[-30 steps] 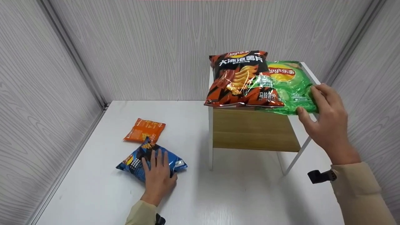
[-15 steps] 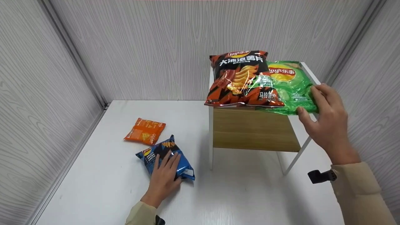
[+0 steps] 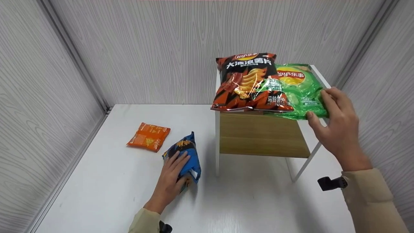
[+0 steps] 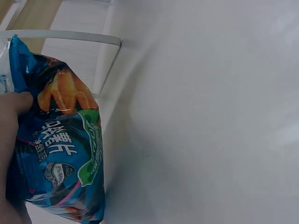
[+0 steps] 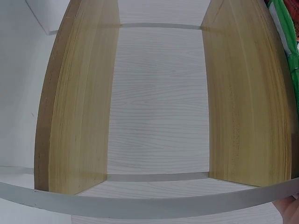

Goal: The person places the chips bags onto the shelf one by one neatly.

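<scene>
My left hand (image 3: 168, 181) grips a blue bag of potato chips (image 3: 193, 160), tilted up at the table left of a rack. In the left wrist view, the thumb lies on the blue bag (image 4: 58, 163), whose printed face is turned towards the camera. On the rack's top, a green bag of potato chips (image 3: 305, 89) lies partly under a red and black chip bag (image 3: 244, 82). My right hand (image 3: 341, 129) holds the green bag's near right corner; some fingertips are hidden. Only a bit of that hand (image 5: 289, 212) enters the right wrist view.
An orange snack bag (image 3: 149, 137) lies flat on the white table (image 3: 97, 181), farther left. The white-framed rack has a lower wooden board (image 3: 262, 134) and thin legs. Grey wood-grain walls (image 3: 161, 48) enclose the table.
My left hand has brought the blue bag rightwards, away from the orange bag and closer to the rack, turning and tilting it up. The right hand and both top bags look unmoved.
</scene>
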Motion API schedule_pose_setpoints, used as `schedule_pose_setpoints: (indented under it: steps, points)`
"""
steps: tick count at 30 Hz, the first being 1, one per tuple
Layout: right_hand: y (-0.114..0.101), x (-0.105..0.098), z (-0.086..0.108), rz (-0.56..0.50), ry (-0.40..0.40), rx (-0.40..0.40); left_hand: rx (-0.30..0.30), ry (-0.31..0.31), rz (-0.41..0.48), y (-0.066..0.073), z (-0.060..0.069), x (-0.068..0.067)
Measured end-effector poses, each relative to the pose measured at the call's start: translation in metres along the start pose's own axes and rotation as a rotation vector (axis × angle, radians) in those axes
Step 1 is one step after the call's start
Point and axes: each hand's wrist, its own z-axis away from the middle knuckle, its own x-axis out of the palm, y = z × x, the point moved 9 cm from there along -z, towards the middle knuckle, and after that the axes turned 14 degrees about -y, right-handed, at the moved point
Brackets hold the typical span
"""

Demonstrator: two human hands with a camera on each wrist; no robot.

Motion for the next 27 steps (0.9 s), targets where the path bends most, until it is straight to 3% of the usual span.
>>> schedule_pose_setpoints:
  steps: [3, 10, 13, 19, 27]
  points:
    - [0.000, 0.000, 0.000, 0.000, 0.000, 0.002, -0.027, 0.046, 0.032, -0.003, 0.000, -0.003]
    - [0.000, 0.000, 0.001, -0.001, -0.005, 0.007, -0.201, 0.069, 0.129, -0.018, 0.003, -0.002]
    - [0.000, -0.001, 0.001, 0.000, -0.001, 0.008, -0.268, 0.077, 0.241, -0.027, 0.002, -0.003]
    - [0.001, -0.001, 0.001, 0.001, -0.004, 0.014, -0.422, 0.094, 0.557, -0.049, 0.007, 0.000]
    - [-0.001, 0.000, 0.001, 0.000, -0.005, 0.009, -0.526, 0.106, 0.719, -0.063, 0.014, 0.004]
